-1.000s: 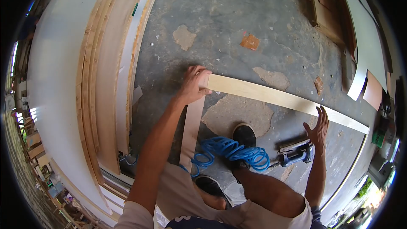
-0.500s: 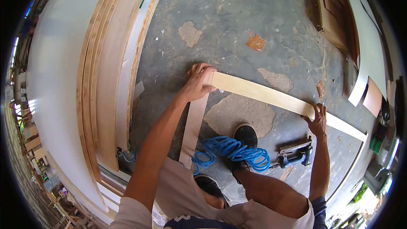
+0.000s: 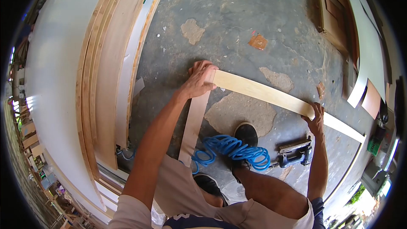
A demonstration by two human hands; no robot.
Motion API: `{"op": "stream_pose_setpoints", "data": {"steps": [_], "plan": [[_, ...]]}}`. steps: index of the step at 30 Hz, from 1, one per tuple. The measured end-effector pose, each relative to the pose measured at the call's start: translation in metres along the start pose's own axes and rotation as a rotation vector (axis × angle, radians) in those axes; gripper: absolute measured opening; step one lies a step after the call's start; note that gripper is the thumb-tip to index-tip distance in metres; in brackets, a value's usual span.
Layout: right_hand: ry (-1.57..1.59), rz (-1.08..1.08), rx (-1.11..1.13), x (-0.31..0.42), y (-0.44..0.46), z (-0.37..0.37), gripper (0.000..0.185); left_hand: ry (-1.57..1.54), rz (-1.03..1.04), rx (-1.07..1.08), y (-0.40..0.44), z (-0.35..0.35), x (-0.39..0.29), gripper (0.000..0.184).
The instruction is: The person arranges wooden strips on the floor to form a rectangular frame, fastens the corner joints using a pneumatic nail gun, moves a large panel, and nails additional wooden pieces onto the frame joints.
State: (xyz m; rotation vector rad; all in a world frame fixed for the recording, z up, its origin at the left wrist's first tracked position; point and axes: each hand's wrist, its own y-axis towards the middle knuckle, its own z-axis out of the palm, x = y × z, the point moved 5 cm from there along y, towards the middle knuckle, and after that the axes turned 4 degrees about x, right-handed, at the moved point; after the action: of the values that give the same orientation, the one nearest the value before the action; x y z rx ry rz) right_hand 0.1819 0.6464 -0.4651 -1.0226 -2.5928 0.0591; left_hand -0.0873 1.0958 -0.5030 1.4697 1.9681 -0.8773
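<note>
My left hand (image 3: 201, 80) is wrapped over the corner where two flat wooden strips meet. One is a pale strip (image 3: 263, 93) running off to the right; the other, a browner strip (image 3: 196, 123), comes back toward my legs. Farther along the pale strip, my right hand (image 3: 314, 121) grips it with the fingers over its far edge and the thumb on the near side. A thin strip (image 3: 344, 174) meets the pale one at its right end. The joint under my left hand is partly hidden by the fingers.
A blue coiled air hose (image 3: 231, 148) lies by my shoe (image 3: 246, 135), joined to a nail gun (image 3: 295, 152) on the floor. Long boards (image 3: 108, 68) and a large white panel (image 3: 55, 80) stand at the left. More panels (image 3: 362, 59) lean at the right. The concrete floor (image 3: 229, 21) has rough patches.
The view has shifted very slightly. Both hands keep their hold on the wooden strips, with no clear movement of the pieces.
</note>
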Motion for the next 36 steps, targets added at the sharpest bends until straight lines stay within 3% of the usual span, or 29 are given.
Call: {"op": "stream_pose_setpoints", "data": {"steps": [12, 32, 36], "plan": [[0.050, 0.018, 0.090, 0.010, 0.009, 0.000, 0.074, -0.041, -0.002, -0.066, 0.000, 0.003, 0.004, 0.043], [0.061, 0.027, 0.090, 0.014, 0.012, -0.003, 0.073, -0.087, 0.000, -0.103, 0.002, 0.004, 0.008, 0.037], [0.104, -0.146, 0.131, 0.079, 0.034, -0.003, 0.068, -0.078, 0.008, -0.130, 0.001, 0.004, 0.009, 0.036]]}}
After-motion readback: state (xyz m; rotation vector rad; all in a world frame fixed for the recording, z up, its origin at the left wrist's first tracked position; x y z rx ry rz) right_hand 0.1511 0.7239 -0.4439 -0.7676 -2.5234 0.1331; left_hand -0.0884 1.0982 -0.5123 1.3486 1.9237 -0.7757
